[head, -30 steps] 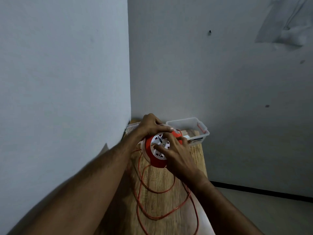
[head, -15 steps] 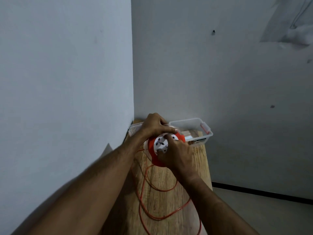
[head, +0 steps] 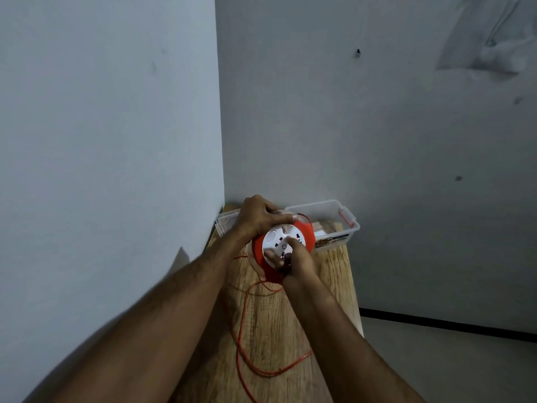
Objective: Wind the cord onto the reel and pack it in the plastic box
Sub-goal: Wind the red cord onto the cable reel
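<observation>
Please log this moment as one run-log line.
left hand: holds reel rim | right hand: on reel face | cord: loose on table | box: open

The reel (head: 305, 232) is bright orange-red with a white round face dotted by dark socket holes. The cord (head: 241, 338) matches it, thin orange loops against the table (head: 273, 321), which is pale wood with darker grain streaks. The box (head: 325, 209) is clear plastic with a red clasp and a dark printed label. Walls (head: 377, 141) are dull grey-blue, smudged in places.
</observation>
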A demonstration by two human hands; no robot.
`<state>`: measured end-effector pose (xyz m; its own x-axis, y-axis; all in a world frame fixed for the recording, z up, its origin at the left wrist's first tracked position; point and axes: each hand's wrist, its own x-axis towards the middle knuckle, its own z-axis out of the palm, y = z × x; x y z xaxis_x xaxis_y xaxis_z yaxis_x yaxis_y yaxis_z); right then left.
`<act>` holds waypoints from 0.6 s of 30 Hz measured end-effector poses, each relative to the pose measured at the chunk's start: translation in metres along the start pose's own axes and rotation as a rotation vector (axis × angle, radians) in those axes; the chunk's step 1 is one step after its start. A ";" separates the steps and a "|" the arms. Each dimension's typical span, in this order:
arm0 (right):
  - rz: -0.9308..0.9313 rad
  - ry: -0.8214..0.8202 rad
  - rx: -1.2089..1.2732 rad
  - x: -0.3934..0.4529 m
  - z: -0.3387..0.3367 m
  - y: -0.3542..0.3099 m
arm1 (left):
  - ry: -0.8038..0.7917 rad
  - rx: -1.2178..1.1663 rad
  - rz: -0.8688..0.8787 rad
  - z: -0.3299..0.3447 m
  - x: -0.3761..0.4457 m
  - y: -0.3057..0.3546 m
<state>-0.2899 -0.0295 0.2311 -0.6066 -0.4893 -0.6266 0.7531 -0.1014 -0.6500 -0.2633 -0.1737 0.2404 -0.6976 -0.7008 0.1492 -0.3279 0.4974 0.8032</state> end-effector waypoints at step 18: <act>-1.741 -0.361 -2.094 0.013 -0.038 -0.022 | -0.202 -0.006 -0.048 -0.013 -0.001 0.008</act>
<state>-0.3245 -0.0004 0.2206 0.0933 -0.9385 0.3326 -0.9687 -0.0084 0.2480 -0.2565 -0.1755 0.2538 -0.7951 -0.6065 -0.0075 -0.3602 0.4622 0.8103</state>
